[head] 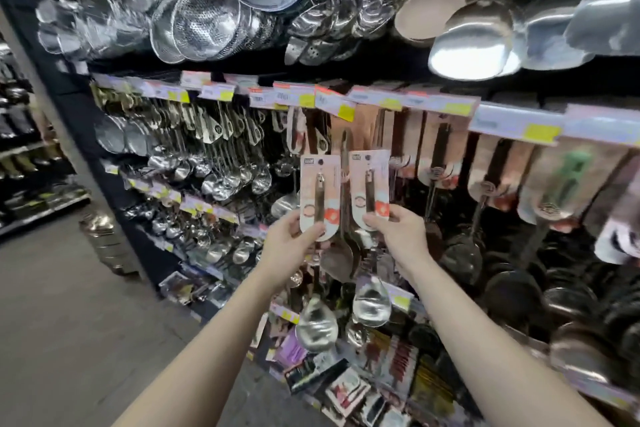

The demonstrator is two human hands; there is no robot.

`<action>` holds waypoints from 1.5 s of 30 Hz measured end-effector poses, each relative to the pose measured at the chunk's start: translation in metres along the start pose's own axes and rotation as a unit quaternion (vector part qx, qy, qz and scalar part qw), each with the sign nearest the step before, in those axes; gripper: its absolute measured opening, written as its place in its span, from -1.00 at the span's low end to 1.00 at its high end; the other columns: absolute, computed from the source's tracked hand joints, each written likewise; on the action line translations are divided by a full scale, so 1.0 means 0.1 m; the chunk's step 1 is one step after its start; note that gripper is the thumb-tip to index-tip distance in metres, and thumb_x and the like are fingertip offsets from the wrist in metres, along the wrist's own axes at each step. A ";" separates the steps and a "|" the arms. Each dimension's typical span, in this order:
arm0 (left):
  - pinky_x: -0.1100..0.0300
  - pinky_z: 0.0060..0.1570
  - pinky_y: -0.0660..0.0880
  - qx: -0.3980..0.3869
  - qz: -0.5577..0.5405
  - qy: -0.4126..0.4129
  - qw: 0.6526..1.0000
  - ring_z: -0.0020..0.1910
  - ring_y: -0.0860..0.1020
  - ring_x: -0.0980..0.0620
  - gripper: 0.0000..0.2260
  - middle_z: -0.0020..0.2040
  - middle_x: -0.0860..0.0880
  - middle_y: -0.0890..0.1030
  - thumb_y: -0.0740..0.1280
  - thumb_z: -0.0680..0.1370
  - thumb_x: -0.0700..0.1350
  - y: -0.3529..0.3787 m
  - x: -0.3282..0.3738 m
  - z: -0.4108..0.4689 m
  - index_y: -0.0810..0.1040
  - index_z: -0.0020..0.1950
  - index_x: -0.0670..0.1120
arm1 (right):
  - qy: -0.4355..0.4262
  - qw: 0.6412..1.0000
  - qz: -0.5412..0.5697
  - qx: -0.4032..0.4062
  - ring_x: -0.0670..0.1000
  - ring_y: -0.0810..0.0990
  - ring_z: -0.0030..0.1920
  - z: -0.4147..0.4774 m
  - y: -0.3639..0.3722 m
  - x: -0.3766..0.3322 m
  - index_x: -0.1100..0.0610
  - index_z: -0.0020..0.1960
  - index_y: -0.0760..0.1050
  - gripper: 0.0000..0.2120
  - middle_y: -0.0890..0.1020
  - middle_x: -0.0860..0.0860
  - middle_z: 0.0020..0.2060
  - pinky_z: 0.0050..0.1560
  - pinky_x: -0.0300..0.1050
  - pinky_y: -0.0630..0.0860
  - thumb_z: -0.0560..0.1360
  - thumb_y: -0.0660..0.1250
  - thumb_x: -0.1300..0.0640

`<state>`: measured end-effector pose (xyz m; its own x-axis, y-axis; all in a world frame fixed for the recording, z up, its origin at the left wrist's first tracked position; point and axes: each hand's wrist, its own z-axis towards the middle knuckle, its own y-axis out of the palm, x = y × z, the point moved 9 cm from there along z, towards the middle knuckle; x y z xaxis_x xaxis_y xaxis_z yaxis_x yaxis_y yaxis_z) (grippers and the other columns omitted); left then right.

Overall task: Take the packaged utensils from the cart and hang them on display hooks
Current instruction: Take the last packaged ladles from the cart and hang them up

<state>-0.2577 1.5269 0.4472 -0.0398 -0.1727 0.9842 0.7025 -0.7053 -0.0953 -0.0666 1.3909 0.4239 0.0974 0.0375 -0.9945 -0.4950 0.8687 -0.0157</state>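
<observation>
Two carded ladles are held up side by side: left hand grips one ladle, right hand grips the other ladle, near the display rack.

Arms outstretched; left hand pinches left utensil pack, right hand right utensil pack.

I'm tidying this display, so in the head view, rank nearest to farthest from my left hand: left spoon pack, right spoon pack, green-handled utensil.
1. Left spoon pack: gripped in the left hand.
2. Right spoon pack: beside it, in the right hand.
3. Green-handled utensil: hanging far right.
</observation>
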 end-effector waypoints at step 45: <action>0.16 -0.09 0.61 -0.172 0.029 0.001 0.985 0.02 0.75 -0.06 -0.77 0.09 0.00 0.76 0.44 0.60 -0.22 -1.90 -0.57 2.24 0.60 0.22 0.00 | -0.013 0.996 0.028 0.086 0.10 0.73 -0.06 1.12 2.47 0.06 0.05 -0.04 0.72 -0.93 0.77 0.09 -0.07 0.09 0.12 0.63 0.49 0.50 0.11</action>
<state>-0.2299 1.8249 0.4426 -0.0090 -0.2210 0.9752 0.4209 -0.8855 -0.1967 -0.0917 1.6614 0.4256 0.0983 0.0986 -0.9903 -0.3444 0.9370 0.0591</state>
